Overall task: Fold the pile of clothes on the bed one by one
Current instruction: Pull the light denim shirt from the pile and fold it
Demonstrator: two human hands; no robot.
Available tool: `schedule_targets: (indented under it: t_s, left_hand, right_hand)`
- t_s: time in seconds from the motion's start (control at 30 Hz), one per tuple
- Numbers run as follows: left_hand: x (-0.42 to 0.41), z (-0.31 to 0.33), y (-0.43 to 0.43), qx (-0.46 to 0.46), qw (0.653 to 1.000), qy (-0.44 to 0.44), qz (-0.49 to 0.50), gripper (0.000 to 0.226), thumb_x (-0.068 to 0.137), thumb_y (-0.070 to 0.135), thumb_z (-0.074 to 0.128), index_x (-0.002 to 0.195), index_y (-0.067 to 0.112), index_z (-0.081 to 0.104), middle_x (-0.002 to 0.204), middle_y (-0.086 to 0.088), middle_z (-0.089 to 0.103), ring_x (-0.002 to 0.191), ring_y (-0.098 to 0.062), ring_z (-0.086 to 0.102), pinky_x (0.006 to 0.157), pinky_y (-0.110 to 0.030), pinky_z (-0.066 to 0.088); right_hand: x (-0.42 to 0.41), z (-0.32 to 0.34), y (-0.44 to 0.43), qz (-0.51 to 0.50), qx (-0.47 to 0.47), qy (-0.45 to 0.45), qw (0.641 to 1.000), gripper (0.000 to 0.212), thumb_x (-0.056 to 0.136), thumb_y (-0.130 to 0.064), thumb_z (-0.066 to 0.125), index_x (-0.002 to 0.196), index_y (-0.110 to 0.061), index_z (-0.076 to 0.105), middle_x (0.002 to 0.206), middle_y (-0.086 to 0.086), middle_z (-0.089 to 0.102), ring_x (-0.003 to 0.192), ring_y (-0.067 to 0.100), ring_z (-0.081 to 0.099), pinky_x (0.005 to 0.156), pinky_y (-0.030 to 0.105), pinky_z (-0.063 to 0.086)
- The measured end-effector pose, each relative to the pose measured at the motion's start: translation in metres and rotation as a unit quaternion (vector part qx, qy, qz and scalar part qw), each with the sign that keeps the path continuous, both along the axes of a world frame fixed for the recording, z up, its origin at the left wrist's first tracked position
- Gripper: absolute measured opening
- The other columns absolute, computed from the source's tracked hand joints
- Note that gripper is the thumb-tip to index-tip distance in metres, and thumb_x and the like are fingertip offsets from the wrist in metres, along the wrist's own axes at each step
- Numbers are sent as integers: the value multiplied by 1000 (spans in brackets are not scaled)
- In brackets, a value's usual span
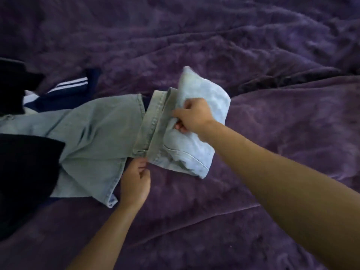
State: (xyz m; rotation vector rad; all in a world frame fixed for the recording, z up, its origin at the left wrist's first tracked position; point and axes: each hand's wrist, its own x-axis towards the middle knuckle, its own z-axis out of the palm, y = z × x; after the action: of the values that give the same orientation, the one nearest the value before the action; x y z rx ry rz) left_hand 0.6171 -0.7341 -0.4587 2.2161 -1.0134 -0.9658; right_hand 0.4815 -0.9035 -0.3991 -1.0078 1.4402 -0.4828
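On the purple bed (272,55) we are mid-fold on the jeans (101,129), which stretch from centre to 9 o'clock, right grip (191,115) clamped on the doubled end, left grip (136,178) pinching its 6 o'clock edge; next, we judge, another turn toward 9.

A rumpled purple plush blanket (214,36) covers the whole bed (292,133), creased in long folds; the light is dim and bluish.
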Motion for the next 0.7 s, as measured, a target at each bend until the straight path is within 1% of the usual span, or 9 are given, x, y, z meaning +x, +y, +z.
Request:
schedule_targets:
  t_s: [0.07, 0.13, 0.2, 0.27, 0.3, 0.37, 0.43, 0.53, 0.7]
  left_hand:
    - [31, 3, 14, -1, 998, -52, 21, 31, 85, -7, 50, 112, 3, 62, 109, -11, 64, 99, -29, 62, 89, -35, 46]
    - [51, 4, 21, -18, 993, -114, 14, 32, 83, -6, 52, 112, 3, 61, 112, -15, 60, 101, -32, 59, 89, -40, 45]
    - [55, 7, 21, -59, 983, -166, -43, 35, 80, -4, 57, 114, 5, 61, 119, -15, 55, 110, -34, 53, 89, -44, 46]
    - [46, 9, 12, -113, 954, -224, -166, 43, 78, 5, 64, 121, 8, 60, 135, -18, 48, 123, -38, 45, 94, -49, 44]
    - [37, 7, 4, -133, 928, -252, -242, 50, 77, 13, 65, 127, 11, 57, 143, -18, 42, 130, -39, 40, 98, -51, 41]
    - [19, 1, -20, -146, 863, -302, -378, 68, 75, 31, 63, 140, 21, 44, 155, -15, 26, 141, -39, 25, 108, -54, 30]
    - [17, -16, -43, -103, 811, -341, -464, 83, 75, 45, 62, 148, 28, 27, 160, -12, 11, 146, -37, 8, 114, -56, 15]
    - [49, -62, -50, -25, 757, -394, -520, 89, 85, 55, 51, 152, 28, -1, 161, -8, -7, 147, -32, -9, 116, -57, 4]
    - [64, -83, -54, 17, 768, -347, -538, 75, 91, 66, 21, 152, 31, -5, 161, -3, -14, 147, -23, -16, 116, -58, 6]
  right_hand:
    - [49, -13, -1, 88, 50, 21, 995, 10, 84, -2, 61, 75, -7, 59, 75, 21, 67, 64, 30, 66, 62, 42, 59]
    - [71, -26, 2, 82, 65, -4, 995, 12, 88, -1, 57, 99, -3, 62, 83, 16, 66, 66, 25, 64, 60, 34, 57]
    - [59, -33, 11, 47, -79, 62, 994, 24, 91, -7, 53, 113, -8, 63, 97, 9, 68, 83, 21, 66, 71, 33, 56]
    - [27, -44, 19, 83, -274, 241, 928, 34, 93, -16, 50, 125, -16, 58, 126, 4, 60, 115, 23, 55, 88, 36, 49]
    - [9, -49, 22, 121, -319, 314, 886, 40, 94, -22, 49, 134, -20, 52, 141, 6, 48, 129, 26, 43, 95, 40, 43]
    - [-11, -63, 19, 209, -310, 411, 832, 53, 98, -38, 43, 148, -29, 30, 159, 8, 17, 146, 29, 13, 108, 49, 27]
    - [-11, -82, 9, 287, -290, 449, 795, 59, 98, -53, 30, 151, -36, 13, 162, 6, -2, 149, 28, -5, 114, 54, 13]
    - [2, -117, 4, 355, -261, 469, 766, 66, 92, -68, 11, 151, -41, 1, 162, 3, -12, 148, 26, -13, 116, 58, 1]
    - [4, -146, 4, 368, -233, 487, 757, 69, 90, -71, 3, 151, -40, -6, 161, 3, -15, 147, 26, -16, 116, 60, -2]
